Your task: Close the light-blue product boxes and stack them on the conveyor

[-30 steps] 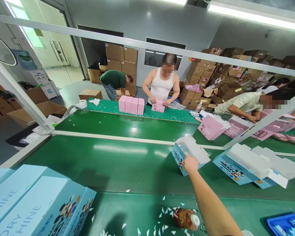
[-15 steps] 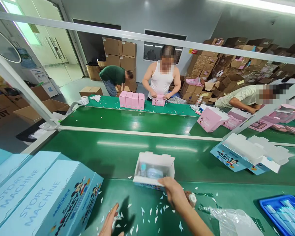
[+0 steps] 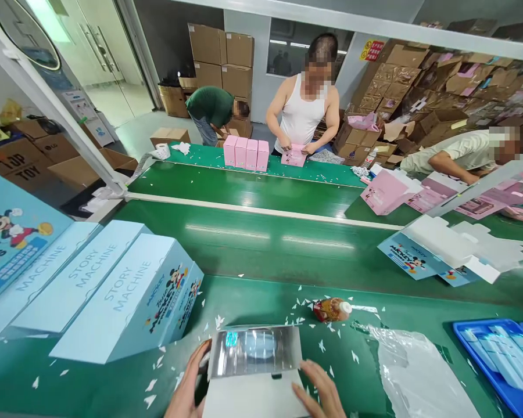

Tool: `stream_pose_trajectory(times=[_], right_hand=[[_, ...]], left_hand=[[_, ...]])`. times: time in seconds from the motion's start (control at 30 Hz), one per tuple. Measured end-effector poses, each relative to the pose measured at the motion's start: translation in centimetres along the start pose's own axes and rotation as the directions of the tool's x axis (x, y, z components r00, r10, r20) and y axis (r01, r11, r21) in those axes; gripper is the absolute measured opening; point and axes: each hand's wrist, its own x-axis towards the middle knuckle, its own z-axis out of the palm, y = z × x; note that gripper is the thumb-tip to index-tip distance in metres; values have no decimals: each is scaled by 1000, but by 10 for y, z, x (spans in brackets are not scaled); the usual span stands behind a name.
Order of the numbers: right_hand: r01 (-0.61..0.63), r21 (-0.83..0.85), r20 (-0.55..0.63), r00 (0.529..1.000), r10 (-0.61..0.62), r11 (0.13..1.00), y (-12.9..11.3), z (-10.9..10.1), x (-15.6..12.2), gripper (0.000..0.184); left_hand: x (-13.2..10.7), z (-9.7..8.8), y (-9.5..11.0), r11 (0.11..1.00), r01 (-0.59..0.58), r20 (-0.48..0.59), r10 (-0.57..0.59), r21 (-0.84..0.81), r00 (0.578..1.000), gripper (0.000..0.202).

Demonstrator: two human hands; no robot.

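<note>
Close in front of me stands an open carton [image 3: 253,392], its pale flap folded down toward me. Inside it, clear plastic packaging [image 3: 261,347] shines, with a turquoise part at the left; the contents are otherwise hard to make out. My left hand [image 3: 188,383] grips the carton's left side, its fingers curled along the edge. At the right side my right hand [image 3: 319,390] holds the carton, with one finger over the flap and the others by the wall. Beyond my right hand, a bottle [image 3: 331,309] of reddish-brown liquid with a white cap lies on its side.
Blue story machine boxes [image 3: 126,296] stand in a row at left. Open blue cartons [image 3: 412,252] lie at right, above a blue tray [image 3: 462,334] of pale blue pieces. A plastic bag [image 3: 422,371] and paper scraps litter the green table. Co-workers handle pink boxes [image 3: 246,154] opposite.
The carton has come toward me and turned so its flap faces me. My left hand, apart from it before, now holds its left side. My view has shifted.
</note>
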Motion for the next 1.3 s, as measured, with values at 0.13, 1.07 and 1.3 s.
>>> stream_pose_trajectory(times=[0.13,1.07,1.3], right_hand=[[-239,166,169,963,212,957,19,-13,0,86],[-412,349,571,806,157,842,0,-13,98,40],[-650,202,29,752,659,733,29,42,62,66]], left_hand=[[-4,-2,3,996,-79,-10,79,41,997,62],[42,-33,67,999,20,303,-30,34,953,30],[59,16,45,980,176,-205,-191,-91,960,35]])
